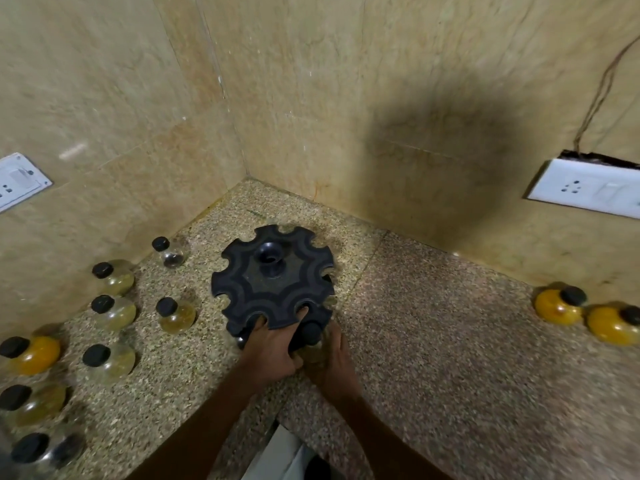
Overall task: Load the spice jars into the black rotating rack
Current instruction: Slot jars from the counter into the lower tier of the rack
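Observation:
The black rotating rack (273, 282) stands on the speckled counter near the wall corner, its notched top disc facing up. My left hand (273, 351) grips the near edge of the rack, fingers curled into two notches. My right hand (334, 362) holds a clear spice jar with a black cap (309, 333) at the rack's near side, under the disc. Several loose jars stand to the left, among them a clear one (172, 251), a pale yellow one (175, 315) and an orange-filled one (33, 353). Two orange jars (559, 304) (614, 322) sit at the far right.
Marble walls meet in a corner (246, 176) just behind the rack. White socket plates hang on the left wall (17, 180) and right wall (588, 188). The counter's front edge (277, 420) notches inward between my forearms.

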